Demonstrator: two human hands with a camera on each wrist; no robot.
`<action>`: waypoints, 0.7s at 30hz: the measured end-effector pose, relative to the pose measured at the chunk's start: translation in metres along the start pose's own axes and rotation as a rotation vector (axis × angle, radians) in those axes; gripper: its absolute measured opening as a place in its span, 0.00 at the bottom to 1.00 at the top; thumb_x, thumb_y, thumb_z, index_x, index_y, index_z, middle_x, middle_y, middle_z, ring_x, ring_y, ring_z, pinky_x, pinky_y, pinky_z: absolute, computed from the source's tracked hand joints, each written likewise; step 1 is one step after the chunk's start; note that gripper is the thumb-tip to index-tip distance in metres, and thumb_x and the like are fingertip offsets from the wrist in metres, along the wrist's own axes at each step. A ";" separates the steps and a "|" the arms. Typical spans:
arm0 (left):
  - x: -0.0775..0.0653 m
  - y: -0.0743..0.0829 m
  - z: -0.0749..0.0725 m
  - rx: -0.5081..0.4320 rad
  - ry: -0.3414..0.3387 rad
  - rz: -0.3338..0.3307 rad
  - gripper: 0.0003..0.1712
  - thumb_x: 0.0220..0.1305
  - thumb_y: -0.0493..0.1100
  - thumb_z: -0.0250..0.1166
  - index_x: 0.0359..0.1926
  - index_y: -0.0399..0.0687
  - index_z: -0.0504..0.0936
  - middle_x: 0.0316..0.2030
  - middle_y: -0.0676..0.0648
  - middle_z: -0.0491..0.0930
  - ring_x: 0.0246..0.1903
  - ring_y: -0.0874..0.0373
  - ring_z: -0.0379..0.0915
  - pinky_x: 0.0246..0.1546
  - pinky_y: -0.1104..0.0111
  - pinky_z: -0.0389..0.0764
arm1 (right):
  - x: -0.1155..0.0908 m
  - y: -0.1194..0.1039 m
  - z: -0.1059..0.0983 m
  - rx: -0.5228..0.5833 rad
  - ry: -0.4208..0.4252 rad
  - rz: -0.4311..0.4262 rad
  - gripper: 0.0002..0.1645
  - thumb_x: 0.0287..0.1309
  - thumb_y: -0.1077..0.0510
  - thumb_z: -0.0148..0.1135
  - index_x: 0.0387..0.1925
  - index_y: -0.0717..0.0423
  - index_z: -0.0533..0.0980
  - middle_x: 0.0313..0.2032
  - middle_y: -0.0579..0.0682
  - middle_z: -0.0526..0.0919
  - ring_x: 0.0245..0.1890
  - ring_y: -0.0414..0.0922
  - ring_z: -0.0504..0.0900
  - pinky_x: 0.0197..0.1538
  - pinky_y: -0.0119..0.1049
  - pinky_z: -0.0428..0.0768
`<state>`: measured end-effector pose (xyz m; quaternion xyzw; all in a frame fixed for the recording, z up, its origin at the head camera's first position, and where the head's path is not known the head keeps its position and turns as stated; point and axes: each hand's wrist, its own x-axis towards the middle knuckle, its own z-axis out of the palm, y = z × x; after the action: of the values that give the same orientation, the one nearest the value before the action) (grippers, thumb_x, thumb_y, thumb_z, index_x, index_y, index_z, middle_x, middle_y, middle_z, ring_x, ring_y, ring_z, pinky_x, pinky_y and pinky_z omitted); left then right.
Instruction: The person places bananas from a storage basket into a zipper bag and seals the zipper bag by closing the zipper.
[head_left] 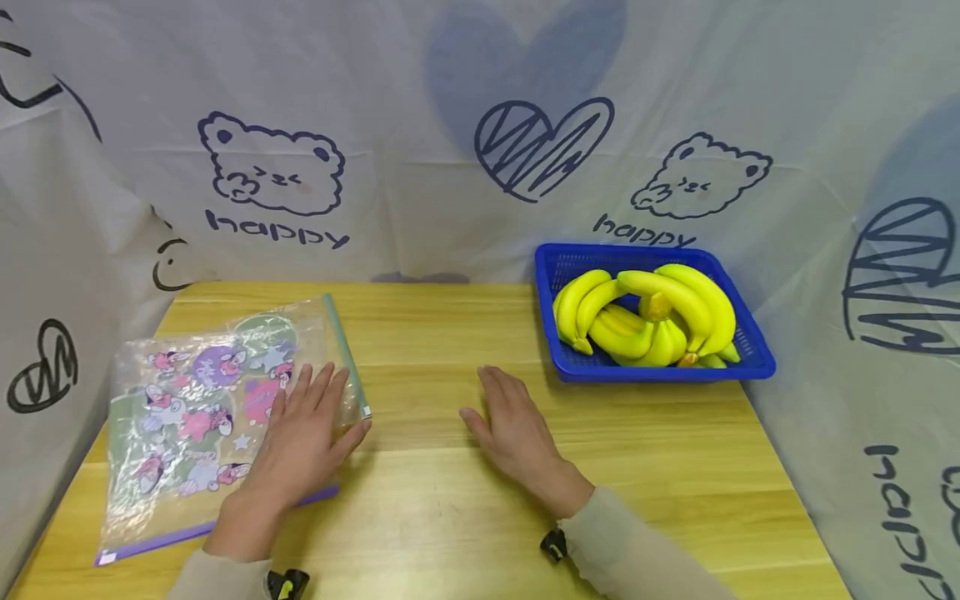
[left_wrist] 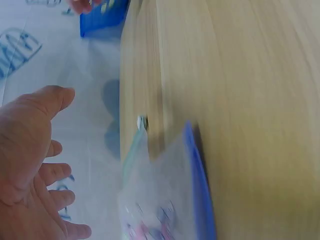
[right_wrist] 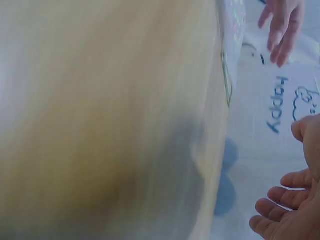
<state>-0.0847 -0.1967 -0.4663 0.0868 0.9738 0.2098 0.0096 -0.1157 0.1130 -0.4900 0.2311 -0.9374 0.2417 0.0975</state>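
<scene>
On the left of the table lie clear zip bags (head_left: 202, 433) printed with pink, purple and green cartoon figures; one has a green zip edge, another a purple one. Over their right part is my left hand (head_left: 300, 442), fingers spread and holding nothing; the left wrist view shows it raised above the bags. My right hand (head_left: 517, 425) hovers over the middle of the table, its fingers relaxed and nothing in them. A blue plastic basket (head_left: 660, 372) at the back right holds several yellow bananas (head_left: 675, 304).
The wooden table (head_left: 450, 517) has its back edge against a white cloth (head_left: 405, 200) printed with bears, hearts and the word happy. More cloth hangs along the left and right sides. A dark band with a buckle (head_left: 553, 546) is on the right wrist.
</scene>
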 end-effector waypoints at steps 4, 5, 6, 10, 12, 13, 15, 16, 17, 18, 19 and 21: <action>-0.007 -0.015 -0.002 -0.035 0.035 -0.048 0.47 0.77 0.61 0.59 0.82 0.39 0.53 0.80 0.30 0.52 0.81 0.28 0.39 0.72 0.26 0.46 | -0.003 -0.022 0.013 0.142 -0.042 0.042 0.34 0.73 0.50 0.62 0.71 0.66 0.69 0.68 0.64 0.75 0.69 0.61 0.74 0.70 0.55 0.74; -0.008 -0.018 -0.001 -0.037 0.040 -0.061 0.47 0.77 0.60 0.58 0.82 0.38 0.54 0.80 0.29 0.52 0.80 0.27 0.40 0.71 0.25 0.47 | -0.003 -0.028 0.017 0.164 -0.060 0.048 0.33 0.74 0.51 0.62 0.71 0.65 0.69 0.69 0.63 0.75 0.70 0.61 0.74 0.70 0.55 0.74; -0.009 -0.022 -0.001 -0.037 0.041 -0.077 0.46 0.78 0.60 0.58 0.82 0.37 0.54 0.80 0.28 0.52 0.80 0.26 0.41 0.70 0.24 0.47 | -0.003 -0.033 0.021 0.178 -0.081 0.051 0.33 0.74 0.51 0.62 0.71 0.64 0.69 0.69 0.63 0.75 0.70 0.60 0.73 0.71 0.55 0.74; -0.009 -0.030 0.003 -0.059 -0.006 -0.166 0.48 0.78 0.62 0.56 0.82 0.35 0.52 0.80 0.25 0.48 0.78 0.21 0.38 0.68 0.20 0.43 | -0.007 -0.049 0.034 0.213 -0.184 0.059 0.33 0.76 0.49 0.58 0.73 0.62 0.68 0.72 0.61 0.72 0.73 0.57 0.71 0.72 0.53 0.73; -0.009 -0.033 0.007 -0.072 -0.053 -0.212 0.51 0.78 0.65 0.53 0.82 0.35 0.49 0.80 0.24 0.44 0.77 0.18 0.33 0.65 0.18 0.38 | -0.008 -0.055 0.039 0.216 -0.233 0.060 0.34 0.77 0.48 0.57 0.74 0.61 0.67 0.73 0.60 0.71 0.74 0.56 0.70 0.73 0.52 0.72; -0.008 -0.034 0.009 -0.083 -0.077 -0.233 0.52 0.78 0.67 0.52 0.82 0.35 0.47 0.80 0.23 0.41 0.76 0.17 0.31 0.64 0.17 0.36 | -0.008 -0.057 0.041 0.214 -0.252 0.059 0.34 0.78 0.48 0.57 0.75 0.61 0.66 0.73 0.59 0.71 0.74 0.56 0.69 0.73 0.52 0.72; -0.008 -0.034 0.013 -0.102 -0.116 -0.265 0.54 0.78 0.68 0.50 0.83 0.34 0.43 0.79 0.21 0.37 0.75 0.14 0.28 0.62 0.16 0.33 | -0.009 -0.060 0.044 0.207 -0.282 0.061 0.34 0.78 0.47 0.56 0.75 0.61 0.66 0.74 0.59 0.70 0.75 0.56 0.69 0.74 0.52 0.71; -0.007 -0.034 0.015 -0.107 -0.131 -0.275 0.55 0.78 0.69 0.49 0.83 0.33 0.41 0.79 0.21 0.35 0.74 0.13 0.26 0.62 0.16 0.32 | -0.009 -0.061 0.045 0.200 -0.292 0.060 0.34 0.78 0.47 0.56 0.75 0.62 0.66 0.74 0.59 0.70 0.75 0.55 0.69 0.74 0.52 0.71; -0.006 -0.034 0.016 -0.113 -0.143 -0.285 0.55 0.78 0.70 0.47 0.83 0.33 0.39 0.79 0.20 0.34 0.74 0.13 0.26 0.62 0.16 0.32 | -0.009 -0.061 0.045 0.193 -0.300 0.059 0.35 0.78 0.47 0.55 0.75 0.62 0.65 0.74 0.59 0.70 0.75 0.55 0.69 0.74 0.51 0.71; -0.006 -0.033 0.018 -0.121 -0.151 -0.293 0.55 0.79 0.69 0.47 0.83 0.33 0.38 0.79 0.21 0.32 0.74 0.13 0.25 0.62 0.16 0.31 | -0.009 -0.061 0.046 0.187 -0.303 0.058 0.35 0.78 0.47 0.55 0.75 0.61 0.65 0.74 0.59 0.70 0.75 0.55 0.69 0.74 0.51 0.71; -0.005 -0.032 0.019 -0.129 -0.158 -0.297 0.55 0.79 0.69 0.46 0.83 0.34 0.37 0.79 0.20 0.31 0.74 0.13 0.25 0.62 0.16 0.31 | -0.009 -0.062 0.046 0.183 -0.305 0.056 0.35 0.78 0.47 0.55 0.76 0.61 0.65 0.74 0.59 0.70 0.75 0.55 0.69 0.74 0.51 0.71; -0.004 -0.029 0.020 -0.138 -0.165 -0.297 0.55 0.79 0.70 0.44 0.83 0.34 0.36 0.78 0.20 0.31 0.74 0.13 0.25 0.63 0.17 0.31 | -0.009 -0.062 0.046 0.180 -0.304 0.058 0.35 0.78 0.46 0.55 0.76 0.61 0.65 0.74 0.59 0.70 0.75 0.55 0.69 0.74 0.51 0.71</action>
<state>-0.0848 -0.2149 -0.4962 -0.0419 0.9552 0.2645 0.1261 -0.0814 0.0459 -0.5069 0.2457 -0.9222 0.2896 -0.0735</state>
